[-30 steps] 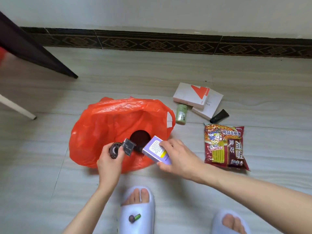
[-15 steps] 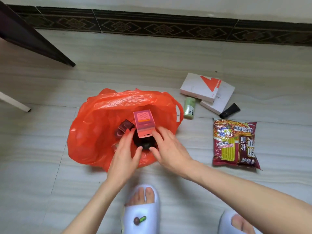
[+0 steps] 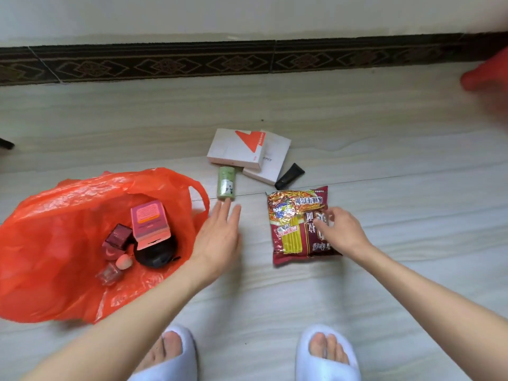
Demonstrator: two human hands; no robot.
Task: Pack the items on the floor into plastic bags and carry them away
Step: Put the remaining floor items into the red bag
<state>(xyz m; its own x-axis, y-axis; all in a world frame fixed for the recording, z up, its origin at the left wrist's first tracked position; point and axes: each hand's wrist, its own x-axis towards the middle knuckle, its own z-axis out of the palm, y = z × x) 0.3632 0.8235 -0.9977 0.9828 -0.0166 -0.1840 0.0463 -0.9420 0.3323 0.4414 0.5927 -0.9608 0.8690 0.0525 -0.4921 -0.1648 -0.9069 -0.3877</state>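
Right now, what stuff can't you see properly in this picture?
All in the head view:
- Red thing at the right edge: blurred and cut off, so I cannot tell what it is.
- Lower white box: partly covered by the white box with the red triangle.
- Noodle packet: the right hand hides part of its print.
- Clear little bottle in the orange bag: too blurred to identify.
- Dark object at the left edge: cut off.

Open orange bag [image 3: 55, 243] holding boxes; noodle packet [image 3: 297, 224], green bottle [image 3: 226, 183] on floor.
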